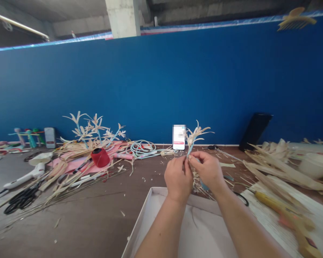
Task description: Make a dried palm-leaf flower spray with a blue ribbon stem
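Between my two hands stands a handmade flower (196, 135) with narrow pale husk petals and a light blue stem. My left hand (178, 178) is closed, its thumb and fingers pinching the lower stem. From the other side my right hand (206, 167) grips the same stem with thumb and forefinger, close to the left fingertips. The exact spot where the fingers meet is small and partly hidden. Right behind the flower a phone with a lit screen (179, 138) leans upright. Below my forearms lies a shallow white box (150, 211).
At left, finished husk flowers (95, 125), a red thread spool (100, 157), coiled light blue cord (142, 148), a white corded tool (27, 177) and black-handled scissors (23, 199) crowd the table. At right lie a yellow glue gun (284, 211), dried husks (282, 168) and a white bowl (313, 165).
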{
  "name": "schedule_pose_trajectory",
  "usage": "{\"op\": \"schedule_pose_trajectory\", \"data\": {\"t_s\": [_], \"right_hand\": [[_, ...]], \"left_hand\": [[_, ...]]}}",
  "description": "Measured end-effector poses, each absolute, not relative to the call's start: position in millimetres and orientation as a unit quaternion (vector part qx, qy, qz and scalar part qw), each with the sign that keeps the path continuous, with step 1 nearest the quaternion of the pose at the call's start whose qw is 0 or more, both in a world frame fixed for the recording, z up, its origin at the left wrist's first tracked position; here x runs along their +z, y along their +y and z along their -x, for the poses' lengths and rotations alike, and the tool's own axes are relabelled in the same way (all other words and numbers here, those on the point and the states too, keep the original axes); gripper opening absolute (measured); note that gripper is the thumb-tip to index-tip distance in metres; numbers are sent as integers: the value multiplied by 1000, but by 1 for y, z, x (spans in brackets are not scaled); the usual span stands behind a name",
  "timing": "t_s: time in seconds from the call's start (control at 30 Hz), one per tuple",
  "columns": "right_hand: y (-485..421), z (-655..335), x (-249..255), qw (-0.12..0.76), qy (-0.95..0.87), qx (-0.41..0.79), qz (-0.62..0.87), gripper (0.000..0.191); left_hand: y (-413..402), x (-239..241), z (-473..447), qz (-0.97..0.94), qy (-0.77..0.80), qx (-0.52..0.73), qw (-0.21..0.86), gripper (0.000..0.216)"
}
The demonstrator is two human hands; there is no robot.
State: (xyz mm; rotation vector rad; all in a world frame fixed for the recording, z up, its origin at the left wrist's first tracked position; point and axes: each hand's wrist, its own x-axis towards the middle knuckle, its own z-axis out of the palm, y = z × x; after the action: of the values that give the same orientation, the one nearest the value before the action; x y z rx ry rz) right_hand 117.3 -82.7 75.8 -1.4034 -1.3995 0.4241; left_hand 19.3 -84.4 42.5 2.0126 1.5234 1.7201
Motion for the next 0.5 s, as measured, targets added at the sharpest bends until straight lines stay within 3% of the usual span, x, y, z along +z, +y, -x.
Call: {"op": "schedule_pose_trajectory", "data": {"t_s": [0.3,0.5], "right_hand": [[-78,-126,73,543,-596,245,539,22],[-78,-127,73,537,-600,258,534,21]], "left_hand": [[-76,43,-16,-594,431,603,315,24],[-75,47,-13,-582,424,599,351,23]]}}
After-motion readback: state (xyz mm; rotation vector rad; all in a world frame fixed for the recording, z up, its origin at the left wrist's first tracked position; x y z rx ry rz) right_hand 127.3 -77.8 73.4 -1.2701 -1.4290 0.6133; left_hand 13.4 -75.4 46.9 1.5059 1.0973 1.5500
